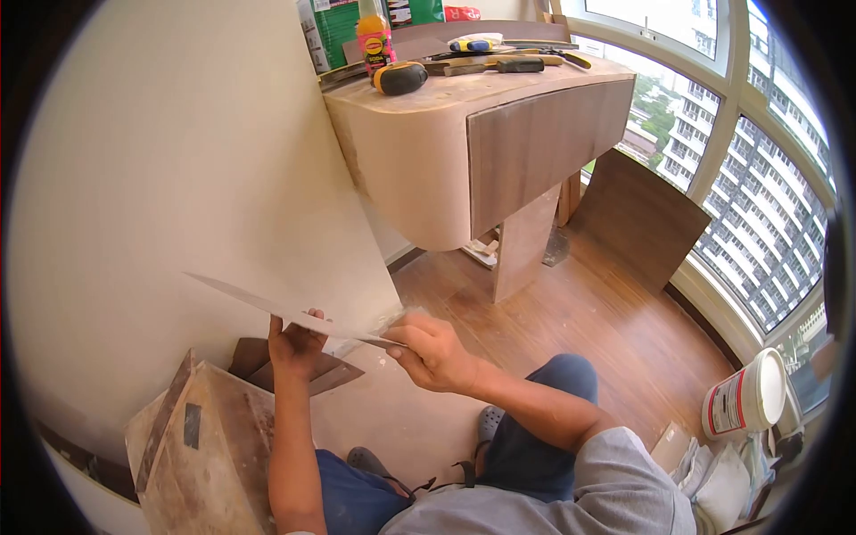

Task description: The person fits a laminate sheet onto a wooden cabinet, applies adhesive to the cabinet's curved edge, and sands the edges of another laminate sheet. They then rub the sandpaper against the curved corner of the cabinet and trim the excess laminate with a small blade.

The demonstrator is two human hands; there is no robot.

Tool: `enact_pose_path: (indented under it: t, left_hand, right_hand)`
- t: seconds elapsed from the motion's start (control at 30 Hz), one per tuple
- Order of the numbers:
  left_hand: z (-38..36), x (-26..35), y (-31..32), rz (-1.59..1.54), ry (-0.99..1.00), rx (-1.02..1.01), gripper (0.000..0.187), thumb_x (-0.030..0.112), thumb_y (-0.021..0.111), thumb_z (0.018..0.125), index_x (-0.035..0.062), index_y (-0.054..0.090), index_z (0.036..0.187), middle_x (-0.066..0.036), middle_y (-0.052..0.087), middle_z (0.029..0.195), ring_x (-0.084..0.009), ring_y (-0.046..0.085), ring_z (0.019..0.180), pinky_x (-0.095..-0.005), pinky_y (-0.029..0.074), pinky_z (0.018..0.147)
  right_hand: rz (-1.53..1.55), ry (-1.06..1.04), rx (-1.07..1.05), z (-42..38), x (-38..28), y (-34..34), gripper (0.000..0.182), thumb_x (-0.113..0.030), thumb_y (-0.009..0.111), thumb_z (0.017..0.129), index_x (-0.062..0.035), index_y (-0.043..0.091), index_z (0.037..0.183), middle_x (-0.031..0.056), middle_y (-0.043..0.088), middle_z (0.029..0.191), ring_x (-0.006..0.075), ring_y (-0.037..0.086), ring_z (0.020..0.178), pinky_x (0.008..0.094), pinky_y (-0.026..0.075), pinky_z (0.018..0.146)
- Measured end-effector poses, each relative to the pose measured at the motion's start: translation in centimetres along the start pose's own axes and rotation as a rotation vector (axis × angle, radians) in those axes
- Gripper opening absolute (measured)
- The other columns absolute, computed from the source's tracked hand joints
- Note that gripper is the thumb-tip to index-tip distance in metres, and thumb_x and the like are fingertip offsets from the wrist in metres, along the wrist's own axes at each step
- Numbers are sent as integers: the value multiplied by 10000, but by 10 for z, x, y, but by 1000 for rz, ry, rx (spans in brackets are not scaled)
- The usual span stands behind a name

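A thin, pale flat sheet (259,301) is held up before me, tilted and seen almost edge-on. My left hand (300,344) supports it from below near its middle, fingers spread and partly hidden behind the sheet. At the sheet's right end my right hand (430,351) is closed round the edge, thumb and fingers pinching it. Dark thin sheet pieces (334,374) lie below, behind my left forearm. Beside them stands a dusty wooden box (209,437).
A wall-side cabinet (410,169) carries a bottle (375,40), a tape measure (400,78) and tools (508,66). A brown panel (637,214) leans by the windows. At the right stand a white bucket (744,394) and bags (722,481).
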State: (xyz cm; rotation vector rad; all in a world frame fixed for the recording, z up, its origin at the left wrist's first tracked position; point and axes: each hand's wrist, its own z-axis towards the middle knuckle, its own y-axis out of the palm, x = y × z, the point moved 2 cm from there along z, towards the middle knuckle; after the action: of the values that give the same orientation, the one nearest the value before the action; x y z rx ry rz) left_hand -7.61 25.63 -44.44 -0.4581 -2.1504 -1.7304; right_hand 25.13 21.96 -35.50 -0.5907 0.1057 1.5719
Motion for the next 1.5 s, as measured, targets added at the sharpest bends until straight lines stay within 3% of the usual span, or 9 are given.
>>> enact_pose_path:
  t: [0.23,0.3,0.47,0.6,0.67,0.7,0.8,1.33,1.5]
  left_hand:
    - [-9,-1,20,-103,55,186,529,461,576,1039,-51,637,1152,-200,632,1276,-378,624,1202,-576,433,1159]
    - [-14,-1,22,-83,80,112,590,499,563,1075,18,520,1413,-218,599,1361,-382,610,1253,-616,406,1173]
    - [-21,1,26,-130,172,171,699,519,409,1122,16,333,1602,-235,468,1568,-391,454,1478,-620,335,1235]
    - [-14,0,-19,291,337,-630,593,416,237,1175,61,282,1648,-167,339,1705,-297,339,1581,-509,228,1341]
    - [-12,-5,-14,142,399,-355,652,496,295,1156,69,289,1649,-173,342,1696,-299,335,1583,-524,247,1335]
    - [3,1,-15,-81,298,-940,672,525,326,1142,69,331,1636,-188,372,1675,-297,333,1585,-527,267,1326]
    - [-16,6,-9,-92,338,-590,631,503,341,1154,69,381,1610,-181,361,1688,-270,300,1599,-470,302,1312]
    - [-60,2,25,-2,357,-437,686,541,323,1144,55,355,1627,-191,375,1681,-283,330,1588,-448,308,1310]
    - [-84,-10,61,15,341,-318,703,553,318,1141,51,347,1632,-194,380,1678,-287,340,1584,-441,310,1310]
  right_hand:
    - [1,1,23,1,2,0,224,15,741,890,-10,675,1102,143,662,934,331,670,782,418,525,660]
    - [4,5,34,1,3,0,256,27,748,868,-10,680,1112,147,669,959,330,680,816,417,533,676]
    - [-28,-70,-80,-6,4,6,421,51,761,730,-19,690,1140,155,674,1025,344,689,912,423,556,753]
    - [-90,-95,-123,-4,4,1,454,48,728,679,-32,717,1126,151,694,1057,348,696,906,410,573,762]
    - [-127,-189,-141,-4,2,8,493,66,670,625,-23,743,1105,143,705,1013,327,699,855,430,567,695]
    - [-127,-201,-189,0,-6,10,495,66,679,632,-33,750,1112,131,701,994,321,691,843,428,560,688]
    - [-113,-257,-193,-6,-9,24,506,54,695,631,-49,763,1122,112,690,1007,316,683,875,421,556,717]
    - [-92,-266,-248,-14,-3,27,355,10,742,711,-60,735,1059,105,694,1061,306,689,918,427,566,758]
    - [-70,-222,-133,-5,-2,18,420,118,697,656,-6,714,1057,131,693,1008,304,686,833,388,566,684]
